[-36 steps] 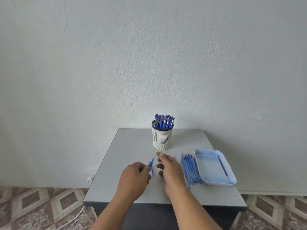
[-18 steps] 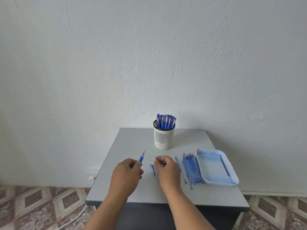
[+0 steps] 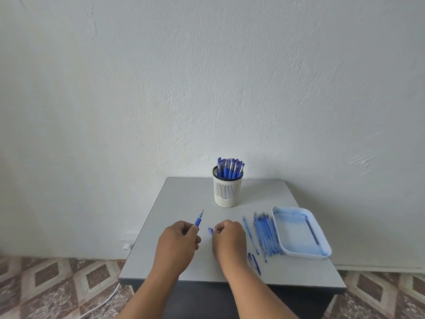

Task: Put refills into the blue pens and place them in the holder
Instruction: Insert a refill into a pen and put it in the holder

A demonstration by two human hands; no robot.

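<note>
Left hand (image 3: pixel 178 244): fingers curled round a blue plastic pen (image 3: pixel 199 219), metal tip up and away.
Right hand (image 3: pixel 228 238): fingers curled over a small blue pen piece (image 3: pixel 210 231); whether they pinch it, cannot tell.
Holder: white slotted plastic cup (image 3: pixel 227 192), well beyond the hands, packed with blue capped pens (image 3: pixel 230 168).
Refills: row of thin blue refill tubes (image 3: pixel 266 233) just beside a white-and-blue plastic tray (image 3: pixel 301 233).
Loose cap (image 3: pixel 254 262): near the right forearm.
Risk: forearm may sweep the cap off the near edge; tubes may roll.
Room: bare grey surface (image 3: pixel 184 199) left of the holder; tray near the right edge.
</note>
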